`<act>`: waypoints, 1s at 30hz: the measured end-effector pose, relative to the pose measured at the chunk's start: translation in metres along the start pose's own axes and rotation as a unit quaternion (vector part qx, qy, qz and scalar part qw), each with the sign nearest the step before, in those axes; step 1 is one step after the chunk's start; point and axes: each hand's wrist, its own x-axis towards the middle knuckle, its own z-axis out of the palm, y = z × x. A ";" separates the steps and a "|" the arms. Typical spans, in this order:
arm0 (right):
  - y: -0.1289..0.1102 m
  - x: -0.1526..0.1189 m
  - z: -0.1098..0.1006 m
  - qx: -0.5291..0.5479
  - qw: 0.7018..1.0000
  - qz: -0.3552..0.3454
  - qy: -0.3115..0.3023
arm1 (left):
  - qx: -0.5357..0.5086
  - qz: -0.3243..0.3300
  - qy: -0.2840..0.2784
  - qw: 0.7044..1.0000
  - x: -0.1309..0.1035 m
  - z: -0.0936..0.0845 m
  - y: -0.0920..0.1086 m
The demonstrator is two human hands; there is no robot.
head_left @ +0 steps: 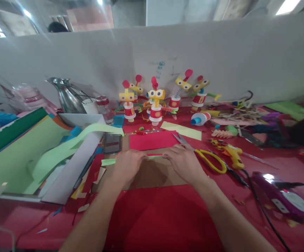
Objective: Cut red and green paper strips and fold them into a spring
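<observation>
Over a brown board, my left hand and my right hand are closed on a thin green and red paper strip that runs between them. The strip's green end sticks out left of my left hand. Just beyond the hands lies a red paper rectangle. Scissors with yellow handles rest right of my right hand, their blades reaching the red paper. A phone lies beyond my left hand.
Paper robot figures stand along the wall. On the left is a box of coloured sheets, with a metal jug behind. A yellow glue gun and a purple device with cords lie right. Scraps cover the back right.
</observation>
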 end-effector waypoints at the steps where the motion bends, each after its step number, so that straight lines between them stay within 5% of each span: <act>1: 0.002 0.000 0.000 -0.002 1.000 0.001 -0.001 | 0.004 0.014 0.004 1.000 0.001 -0.001 -0.004; 5: 0.007 -0.001 -0.001 0.004 1.000 0.004 0.004 | 0.032 0.064 0.025 0.997 0.004 -0.001 -0.016; 13: 0.020 -0.001 -0.004 0.024 0.999 0.025 0.019 | 0.025 0.045 0.043 0.998 0.004 -0.008 -0.044; 20: 0.033 -0.002 -0.008 0.008 0.998 0.049 0.032 | -0.007 -0.026 0.066 0.997 0.002 -0.015 -0.077; 30: 0.037 -0.002 -0.005 0.057 0.995 0.053 0.065 | -0.019 -0.119 0.105 0.987 -0.011 -0.030 -0.092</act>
